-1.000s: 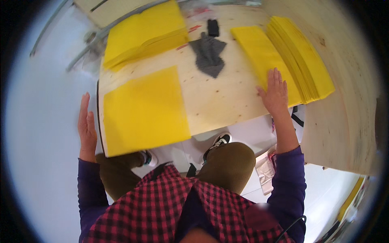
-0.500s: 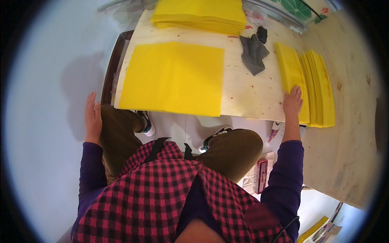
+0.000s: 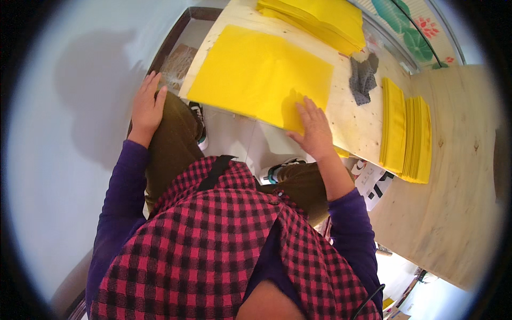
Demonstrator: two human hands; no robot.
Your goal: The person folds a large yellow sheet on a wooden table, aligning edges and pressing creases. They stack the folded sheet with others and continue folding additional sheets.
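A single sheet (image 3: 256, 80) lay flat on the table (image 3: 352, 120) at its near edge, with the right hand (image 3: 313, 128) resting palm-down on the sheet's near right corner and the left hand (image 3: 146, 106) off the table to the left, on the person's left knee (image 3: 170, 138). Behind the sheet, at the far edge, lay a stack of sheets (image 3: 320, 18); right of the sheet, a crumpled cloth (image 3: 364, 77). Further right, two stacks of folded sheets (image 3: 408, 136) lay side by side, reaching the near edge.
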